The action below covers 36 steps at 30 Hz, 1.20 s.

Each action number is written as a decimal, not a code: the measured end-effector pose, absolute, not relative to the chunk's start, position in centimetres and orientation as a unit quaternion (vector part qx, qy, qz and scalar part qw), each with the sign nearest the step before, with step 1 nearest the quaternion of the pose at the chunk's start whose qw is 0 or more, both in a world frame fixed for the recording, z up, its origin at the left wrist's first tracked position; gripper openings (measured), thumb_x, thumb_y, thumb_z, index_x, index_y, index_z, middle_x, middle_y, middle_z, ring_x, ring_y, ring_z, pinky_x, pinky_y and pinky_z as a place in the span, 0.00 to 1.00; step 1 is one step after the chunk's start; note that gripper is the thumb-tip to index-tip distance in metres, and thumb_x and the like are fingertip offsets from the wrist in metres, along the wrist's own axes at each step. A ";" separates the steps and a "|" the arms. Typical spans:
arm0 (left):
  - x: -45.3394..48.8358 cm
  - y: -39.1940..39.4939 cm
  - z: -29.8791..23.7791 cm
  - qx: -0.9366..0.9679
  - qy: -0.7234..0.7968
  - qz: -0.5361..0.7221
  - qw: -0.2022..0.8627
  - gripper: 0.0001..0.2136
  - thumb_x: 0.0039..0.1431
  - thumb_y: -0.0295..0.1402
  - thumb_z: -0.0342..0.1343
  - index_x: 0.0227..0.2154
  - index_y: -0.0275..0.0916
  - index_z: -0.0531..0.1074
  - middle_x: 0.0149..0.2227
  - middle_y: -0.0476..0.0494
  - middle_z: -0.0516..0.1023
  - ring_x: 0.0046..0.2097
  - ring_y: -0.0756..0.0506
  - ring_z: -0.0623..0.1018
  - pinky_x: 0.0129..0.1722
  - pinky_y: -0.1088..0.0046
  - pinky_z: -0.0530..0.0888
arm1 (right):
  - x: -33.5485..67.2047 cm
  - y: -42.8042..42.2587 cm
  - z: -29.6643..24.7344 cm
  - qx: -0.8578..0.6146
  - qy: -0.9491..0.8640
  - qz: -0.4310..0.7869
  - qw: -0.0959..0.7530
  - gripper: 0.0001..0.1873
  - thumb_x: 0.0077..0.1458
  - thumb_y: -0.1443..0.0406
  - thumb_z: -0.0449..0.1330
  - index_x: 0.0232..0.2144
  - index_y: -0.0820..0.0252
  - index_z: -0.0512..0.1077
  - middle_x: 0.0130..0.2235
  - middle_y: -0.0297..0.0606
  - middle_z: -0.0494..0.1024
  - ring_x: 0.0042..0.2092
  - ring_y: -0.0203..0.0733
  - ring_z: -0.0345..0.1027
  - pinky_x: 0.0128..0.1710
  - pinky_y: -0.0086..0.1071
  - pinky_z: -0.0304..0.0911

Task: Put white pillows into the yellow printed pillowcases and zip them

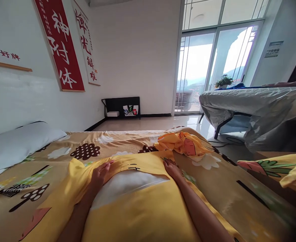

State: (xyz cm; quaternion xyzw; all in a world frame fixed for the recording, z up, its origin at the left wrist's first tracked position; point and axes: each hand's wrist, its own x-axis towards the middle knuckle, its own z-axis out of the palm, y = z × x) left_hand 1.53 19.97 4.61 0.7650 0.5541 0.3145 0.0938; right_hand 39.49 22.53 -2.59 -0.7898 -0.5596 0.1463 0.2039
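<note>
A white pillow [117,189] lies before me inside a yellow pillowcase [143,215], its far end showing through the case's opening. A band of the yellow cloth with small dark marks stretches across beyond that gap. At the opening's left side, my left hand [101,172] is closed on the cloth, fingers pointing inward. My right hand [172,168] grips the cloth at the right corner, near a green printed leaf. The undersides of both hands are hidden. Beyond my right hand, a crumpled orange-yellow cloth [183,144] with a pink print rests on the bed.
The patterned tan bedspread [213,188] spreads under everything. Another white pillow [22,141] lies at the left by the wall. Yellow printed fabric [271,164] sits at the right edge. Farther right stands a plastic-covered table [254,101]; a low black shelf [122,107] stands at the back.
</note>
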 end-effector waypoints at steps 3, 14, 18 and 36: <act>3.7 15.4 5.1 0.859 0.374 0.322 0.139 0.20 0.66 0.41 0.41 0.53 0.44 0.72 0.58 0.44 0.72 0.61 0.44 0.69 0.60 0.63 0.67 | 39.8 22.0 -2.3 -0.782 -0.566 0.146 0.217 0.24 0.66 0.56 0.47 0.59 0.59 0.64 0.63 0.45 0.62 0.64 0.47 0.54 0.63 0.49 0.45; 6.6 10.5 4.5 0.922 0.359 0.131 0.062 0.19 0.68 0.41 0.42 0.59 0.53 0.63 0.66 0.48 0.58 0.67 0.42 0.58 0.63 0.52 0.59 | 37.7 17.9 4.3 -0.643 -0.693 0.206 0.252 0.27 0.64 0.53 0.47 0.59 0.57 0.66 0.53 0.44 0.75 0.52 0.45 0.70 0.52 0.35 0.62; 6.1 10.5 3.8 0.917 0.360 0.171 0.030 0.18 0.67 0.38 0.44 0.58 0.51 0.66 0.64 0.47 0.61 0.66 0.43 0.61 0.62 0.56 0.61 | 32.7 14.8 6.3 -0.506 -0.801 0.202 0.246 0.35 0.56 0.49 0.57 0.64 0.45 0.57 0.63 0.34 0.64 0.62 0.46 0.59 0.61 0.38 0.52; 2.5 6.3 -1.7 0.747 0.507 0.402 -0.152 0.15 0.60 0.36 0.47 0.47 0.43 0.74 0.44 0.39 0.79 0.45 0.40 0.78 0.43 0.61 0.76 | 32.4 14.8 3.4 -0.746 -0.640 0.016 0.182 0.21 0.57 0.68 0.48 0.51 0.54 0.70 0.55 0.41 0.73 0.58 0.47 0.63 0.55 0.41 0.56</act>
